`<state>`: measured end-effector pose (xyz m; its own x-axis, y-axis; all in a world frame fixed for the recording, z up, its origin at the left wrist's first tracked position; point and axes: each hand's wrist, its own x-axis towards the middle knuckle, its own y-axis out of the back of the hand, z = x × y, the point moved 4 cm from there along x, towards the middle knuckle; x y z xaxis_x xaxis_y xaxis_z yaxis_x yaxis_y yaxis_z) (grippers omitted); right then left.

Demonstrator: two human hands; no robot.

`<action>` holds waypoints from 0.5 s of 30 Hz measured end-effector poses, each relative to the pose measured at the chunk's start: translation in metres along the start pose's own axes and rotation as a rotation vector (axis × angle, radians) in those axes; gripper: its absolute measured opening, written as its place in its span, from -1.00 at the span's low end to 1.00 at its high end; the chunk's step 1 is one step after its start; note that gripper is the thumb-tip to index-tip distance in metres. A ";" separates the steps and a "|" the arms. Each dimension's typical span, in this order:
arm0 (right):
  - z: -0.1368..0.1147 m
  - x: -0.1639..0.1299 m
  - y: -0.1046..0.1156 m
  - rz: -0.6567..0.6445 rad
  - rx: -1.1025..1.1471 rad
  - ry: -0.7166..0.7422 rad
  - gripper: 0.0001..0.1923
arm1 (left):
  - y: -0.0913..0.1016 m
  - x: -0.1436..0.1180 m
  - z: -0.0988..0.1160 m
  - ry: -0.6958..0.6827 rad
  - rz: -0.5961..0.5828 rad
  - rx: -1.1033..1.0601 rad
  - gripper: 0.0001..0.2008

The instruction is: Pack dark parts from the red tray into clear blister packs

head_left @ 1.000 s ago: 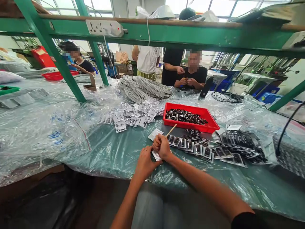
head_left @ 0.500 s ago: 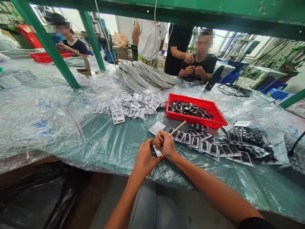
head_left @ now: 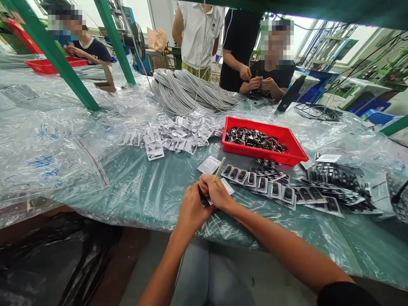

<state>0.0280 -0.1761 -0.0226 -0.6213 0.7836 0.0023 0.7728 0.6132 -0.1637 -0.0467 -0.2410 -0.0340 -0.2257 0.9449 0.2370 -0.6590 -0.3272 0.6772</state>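
My left hand [head_left: 191, 208] is closed round a small black item [head_left: 204, 199], mostly hidden between my two hands. Pressed close against it, my right hand [head_left: 218, 191] grips a thin pale stick [head_left: 219, 167] whose upper end points up and away. Part of a white card [head_left: 227, 187] shows behind the right hand's fingers. Just beyond lies a square white paper [head_left: 210, 164]. To the right, a row of black devices in clear packets [head_left: 262, 184] fans out across the plastic-covered table [head_left: 153, 187].
A red tray [head_left: 251, 154] of small dark metallic parts stands beyond my hands. Silvery packets [head_left: 181, 134] lie to its left, a grey cable coil [head_left: 191, 91] behind them. More packets [head_left: 334, 178] are piled right. Green posts [head_left: 63, 59] rise left; several people are across the table.
The stick has swung more upright. A black item now shows in my left hand, and a white card behind my right. The view has tilted slightly downward.
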 end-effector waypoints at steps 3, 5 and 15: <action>-0.006 -0.008 0.005 -0.167 0.059 -0.140 -0.55 | -0.001 0.001 0.002 -0.038 -0.052 0.050 -0.67; -0.012 -0.006 0.016 -0.155 0.193 -0.150 -0.55 | -0.004 0.001 0.003 -0.058 -0.099 0.096 -0.60; -0.003 0.023 0.032 0.079 0.368 0.071 -0.53 | -0.014 0.001 0.020 -0.027 -0.085 0.329 -0.67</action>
<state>0.0391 -0.1381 -0.0253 -0.5409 0.8400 0.0420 0.7117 0.4837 -0.5094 -0.0234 -0.2357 -0.0294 -0.1583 0.9698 0.1854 -0.4072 -0.2352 0.8826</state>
